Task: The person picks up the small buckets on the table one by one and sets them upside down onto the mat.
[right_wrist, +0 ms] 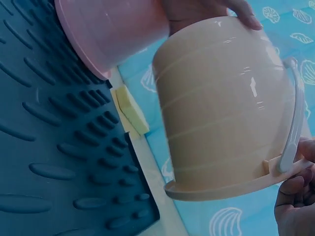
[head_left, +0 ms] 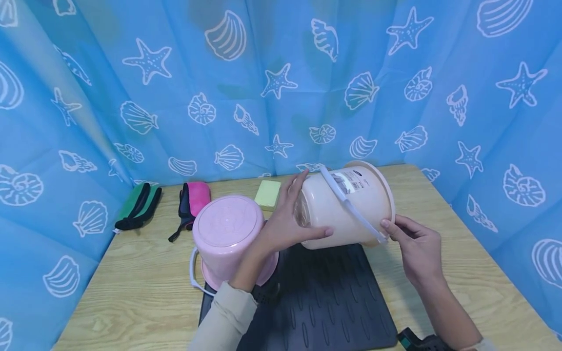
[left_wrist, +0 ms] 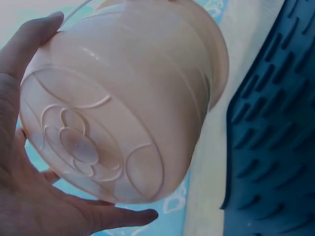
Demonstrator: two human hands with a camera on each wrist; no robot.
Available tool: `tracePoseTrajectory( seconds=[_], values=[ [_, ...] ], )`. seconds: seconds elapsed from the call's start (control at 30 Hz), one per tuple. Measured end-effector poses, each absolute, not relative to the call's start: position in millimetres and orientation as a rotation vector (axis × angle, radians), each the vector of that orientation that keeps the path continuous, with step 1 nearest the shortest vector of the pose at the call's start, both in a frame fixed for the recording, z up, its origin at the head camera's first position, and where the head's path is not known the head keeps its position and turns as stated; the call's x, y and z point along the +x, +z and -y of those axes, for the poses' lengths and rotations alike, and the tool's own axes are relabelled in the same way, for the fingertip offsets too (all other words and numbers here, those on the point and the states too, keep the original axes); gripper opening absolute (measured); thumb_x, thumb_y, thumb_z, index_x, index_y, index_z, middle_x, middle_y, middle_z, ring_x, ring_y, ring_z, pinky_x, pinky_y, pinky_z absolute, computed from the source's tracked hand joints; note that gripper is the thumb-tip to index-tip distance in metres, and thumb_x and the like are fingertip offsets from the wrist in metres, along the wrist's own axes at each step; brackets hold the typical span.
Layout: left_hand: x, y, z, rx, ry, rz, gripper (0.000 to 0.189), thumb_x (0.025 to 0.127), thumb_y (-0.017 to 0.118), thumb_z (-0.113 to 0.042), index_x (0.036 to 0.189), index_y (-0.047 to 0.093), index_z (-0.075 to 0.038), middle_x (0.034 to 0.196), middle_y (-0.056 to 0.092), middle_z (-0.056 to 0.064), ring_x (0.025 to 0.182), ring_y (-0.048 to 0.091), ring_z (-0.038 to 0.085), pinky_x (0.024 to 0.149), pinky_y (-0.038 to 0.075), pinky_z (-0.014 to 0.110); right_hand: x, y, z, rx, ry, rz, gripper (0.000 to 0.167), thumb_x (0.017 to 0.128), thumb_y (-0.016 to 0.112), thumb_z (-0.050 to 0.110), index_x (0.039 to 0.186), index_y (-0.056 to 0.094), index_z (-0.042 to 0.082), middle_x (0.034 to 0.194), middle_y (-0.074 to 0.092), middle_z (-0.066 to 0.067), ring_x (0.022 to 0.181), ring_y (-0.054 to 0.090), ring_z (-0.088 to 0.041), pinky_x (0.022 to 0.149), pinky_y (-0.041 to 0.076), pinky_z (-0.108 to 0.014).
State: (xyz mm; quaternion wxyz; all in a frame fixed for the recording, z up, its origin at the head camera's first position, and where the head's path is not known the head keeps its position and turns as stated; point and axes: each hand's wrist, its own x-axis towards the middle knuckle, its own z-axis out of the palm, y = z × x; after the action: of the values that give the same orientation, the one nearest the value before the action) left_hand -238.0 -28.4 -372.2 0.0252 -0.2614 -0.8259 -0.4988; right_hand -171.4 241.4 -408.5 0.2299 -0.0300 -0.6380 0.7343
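Observation:
A beige bucket (head_left: 373, 202) with a white handle (head_left: 347, 202) and a paper label is held tilted on its side above the dark mat. Its rim faces right and its base faces left. My left hand (head_left: 283, 226) holds the base end, thumb and fingers spread around it; the left wrist view shows the moulded base (left_wrist: 78, 145). At the rim, my right hand (head_left: 419, 251) pinches the edge near the handle's joint, as the right wrist view shows (right_wrist: 298, 196). A pink bucket (head_left: 228, 226) stands upside down beside my left forearm, partly hidden by it.
The black ridged mat (head_left: 325, 312) lies on the wooden table (head_left: 127, 287). Toward the back are a yellow sponge (head_left: 268, 194), a pink-and-black pad (head_left: 198, 197) and a green-and-black one (head_left: 139, 207). A blue shell-patterned curtain (head_left: 263, 87) surrounds the table.

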Motion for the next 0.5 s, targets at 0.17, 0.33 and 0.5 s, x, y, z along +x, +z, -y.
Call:
tracePoseTrajectory(
  seconds=[0.17, 0.33, 0.5],
  values=[
    [-238.6, -362.9, 31.4, -0.761, -1.519, 2.580, 0.113, 0.065, 0.088, -0.049, 0.153, 0.018, -0.057, 0.160, 0.014, -0.009, 0.141, 0.026, 0.025, 0.103, 0.040, 0.059, -171.1, -410.2, -237.1, -0.080, 2.033, 1.764, 0.022, 0.086, 0.075, -0.006, 0.107, 0.072, -0.011, 0.087, 0.074, 0.000, 0.075, 0.064, -0.012, 0.068, 0.052, -0.018],
    [-239.2, -356.7, 35.0, -0.759, -1.421, 2.587, 0.110, 0.065, 0.087, -0.050, 0.155, 0.023, -0.050, 0.157, 0.018, -0.010, 0.139, 0.028, 0.022, 0.103, 0.040, 0.057, -170.9, -413.7, -235.7, -0.087, 1.967, 1.870, 0.022, 0.088, 0.075, -0.002, 0.109, 0.073, -0.009, 0.088, 0.074, 0.003, 0.078, 0.064, -0.011, 0.070, 0.053, -0.018],
    [-238.8, -348.3, 39.8, -0.791, -1.346, 2.563, 0.106, 0.065, 0.087, -0.051, 0.154, 0.030, -0.045, 0.155, 0.022, -0.006, 0.136, 0.030, 0.020, 0.100, 0.044, 0.055, -168.8, -413.1, -238.4, -0.048, 1.678, 2.212, 0.029, 0.092, 0.075, 0.021, 0.114, 0.074, 0.003, 0.098, 0.073, 0.005, 0.087, 0.065, -0.010, 0.073, 0.053, -0.018]
  ],
)
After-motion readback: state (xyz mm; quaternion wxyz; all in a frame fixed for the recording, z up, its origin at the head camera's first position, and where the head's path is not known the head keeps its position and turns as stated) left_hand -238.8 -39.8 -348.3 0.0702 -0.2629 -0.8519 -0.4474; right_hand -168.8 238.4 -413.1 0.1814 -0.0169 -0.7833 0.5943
